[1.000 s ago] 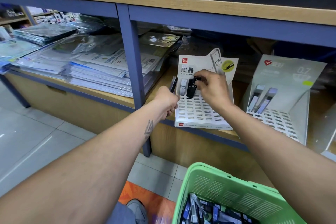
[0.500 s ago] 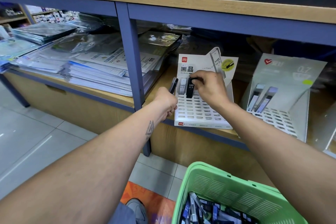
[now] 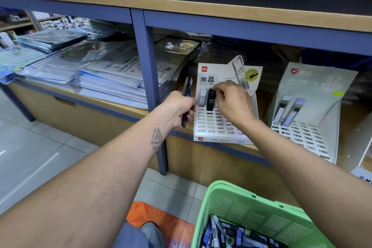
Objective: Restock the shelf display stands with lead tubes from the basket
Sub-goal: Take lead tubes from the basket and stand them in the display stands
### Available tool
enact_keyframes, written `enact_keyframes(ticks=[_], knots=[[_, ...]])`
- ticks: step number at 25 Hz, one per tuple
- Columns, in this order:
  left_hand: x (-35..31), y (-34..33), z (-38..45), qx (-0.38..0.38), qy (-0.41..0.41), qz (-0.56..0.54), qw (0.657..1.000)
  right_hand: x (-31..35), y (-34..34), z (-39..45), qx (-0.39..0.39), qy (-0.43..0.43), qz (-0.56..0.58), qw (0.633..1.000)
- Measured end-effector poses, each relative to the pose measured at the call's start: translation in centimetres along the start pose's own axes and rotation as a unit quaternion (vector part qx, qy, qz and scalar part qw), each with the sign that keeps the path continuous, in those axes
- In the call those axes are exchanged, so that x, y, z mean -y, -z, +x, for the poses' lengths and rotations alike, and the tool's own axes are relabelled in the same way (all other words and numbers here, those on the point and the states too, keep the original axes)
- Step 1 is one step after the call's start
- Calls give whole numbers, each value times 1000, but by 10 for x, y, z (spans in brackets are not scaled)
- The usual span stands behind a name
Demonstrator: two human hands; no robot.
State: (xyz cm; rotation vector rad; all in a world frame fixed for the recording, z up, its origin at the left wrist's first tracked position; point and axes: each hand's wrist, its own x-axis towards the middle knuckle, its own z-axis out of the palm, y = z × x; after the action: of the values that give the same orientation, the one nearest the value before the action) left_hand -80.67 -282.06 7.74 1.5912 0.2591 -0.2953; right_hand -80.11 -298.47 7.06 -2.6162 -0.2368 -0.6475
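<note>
On white stand [image 3: 225, 127] | right grip [image 3: 231, 102] pinching black tube [image 3: 211, 101] | left grip [image 3: 181, 108] clutching dark tubes [image 3: 187, 88]

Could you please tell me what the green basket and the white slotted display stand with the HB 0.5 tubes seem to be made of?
The green slatted basket looks like moulded plastic with a matt finish: uniform colour, vent slits, rounded rim. The white slotted display stand looks like printed cardboard, judging by its thin flat backboard and die-cut slots, though thin plastic is possible.

Two display stands [image 3: 225, 135] on shelf [image 3: 112, 104]; basket [image 3: 251, 207] below, in front
</note>
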Motion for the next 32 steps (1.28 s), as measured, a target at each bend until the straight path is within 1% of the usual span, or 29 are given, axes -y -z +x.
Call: enact_keyframes(ticks=[1, 2, 3, 5, 7, 8, 10, 12, 14, 16, 17, 19, 22, 27, 29, 32], knots=[[-6, 2, -6, 51, 9, -52, 997, 2, 3, -1, -6, -19, 54, 998], [-11, 4, -11, 104, 23, -98, 990, 3, 7, -1, 3, -55, 132, 990], [-14, 5, -16, 152, 38, -131, 979, 5, 11, -1, 31, -100, 225, 969], [-16, 3, -23, 215, 54, -163, 961, 9, 22, -5, 111, -176, 384, 900], [-16, -1, -28, 235, 61, -168, 955, 9, 31, -11, 164, -202, 480, 838], [-16, -3, -30, 239, 62, -164, 955, 8, 34, -13, 177, -202, 503, 821], [-16, -8, -34, 245, 61, -154, 955, 5, 37, -17, 180, -204, 517, 812], [-16, -9, -36, 244, 59, -143, 957, 1, 40, -18, 155, -224, 534, 801], [-14, -7, -35, 239, 67, -102, 963, -3, 42, -16, 115, -249, 551, 788], [-10, -3, -33, 233, 84, -49, 968, -6, 44, -16, 92, -257, 548, 791], [-8, -1, -33, 230, 88, -40, 968, -7, 44, -16, 90, -255, 541, 797], [-7, -1, -34, 221, 83, -51, 970, -8, 45, -17, 93, -246, 531, 805], [-7, -2, -34, 211, 61, -43, 975, -11, 43, -17, 95, -243, 529, 807], [-9, -4, -33, 215, 75, -33, 973, -19, 40, -18, 93, -237, 529, 809], [-9, -6, -33, 185, 66, 3, 980, -19, 40, -19, 84, -222, 525, 818], [-5, -5, -22, 76, 11, 58, 995, -22, 39, -13, 12, -202, 486, 850]])
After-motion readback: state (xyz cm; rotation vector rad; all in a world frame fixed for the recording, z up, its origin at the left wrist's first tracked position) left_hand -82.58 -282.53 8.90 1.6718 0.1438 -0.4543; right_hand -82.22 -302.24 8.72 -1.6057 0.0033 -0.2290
